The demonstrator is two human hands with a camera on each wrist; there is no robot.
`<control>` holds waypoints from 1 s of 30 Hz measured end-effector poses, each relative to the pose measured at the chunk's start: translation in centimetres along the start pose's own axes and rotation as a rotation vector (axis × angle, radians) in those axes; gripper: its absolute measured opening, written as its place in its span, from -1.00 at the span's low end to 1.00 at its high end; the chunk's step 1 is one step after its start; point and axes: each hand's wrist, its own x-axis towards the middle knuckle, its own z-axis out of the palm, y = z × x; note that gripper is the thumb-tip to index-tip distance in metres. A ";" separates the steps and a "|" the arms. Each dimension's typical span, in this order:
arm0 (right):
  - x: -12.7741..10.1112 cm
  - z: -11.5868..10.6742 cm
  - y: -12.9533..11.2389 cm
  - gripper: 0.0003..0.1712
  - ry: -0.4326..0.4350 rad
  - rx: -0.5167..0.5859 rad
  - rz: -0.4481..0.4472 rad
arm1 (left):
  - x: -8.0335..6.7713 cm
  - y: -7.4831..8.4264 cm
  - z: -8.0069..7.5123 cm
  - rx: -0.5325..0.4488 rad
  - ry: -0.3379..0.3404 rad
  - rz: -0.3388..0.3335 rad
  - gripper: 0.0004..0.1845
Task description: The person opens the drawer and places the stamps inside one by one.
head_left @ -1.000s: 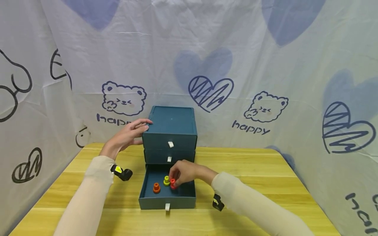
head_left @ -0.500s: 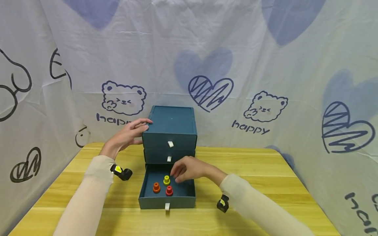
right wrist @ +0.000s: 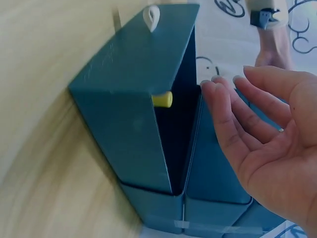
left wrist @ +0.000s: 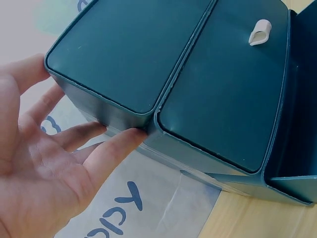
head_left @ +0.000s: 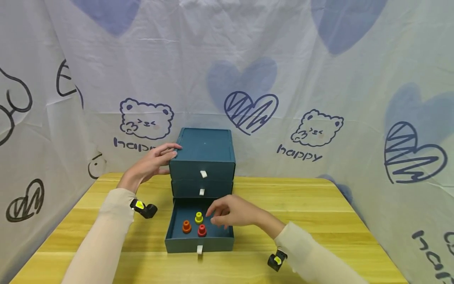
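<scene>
Open drawer (head_left: 199, 238), right hand (head_left: 230, 215) above

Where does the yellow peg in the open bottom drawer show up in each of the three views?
Head: the yellow peg stands in the open bottom drawer, behind the orange and red pegs, just left of the right hand.
Left wrist: not in view; only the cabinet's corner and the left hand show.
Right wrist: its tip pokes out past the drawer's wall.
Shared landmark: the white pull tab on the open drawer's front.
</scene>
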 end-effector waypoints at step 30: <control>-1.9 8.2 0.3 -0.63 -0.006 -0.145 0.029 | 0.2 0.1 0.1 0.010 0.057 0.007 -0.42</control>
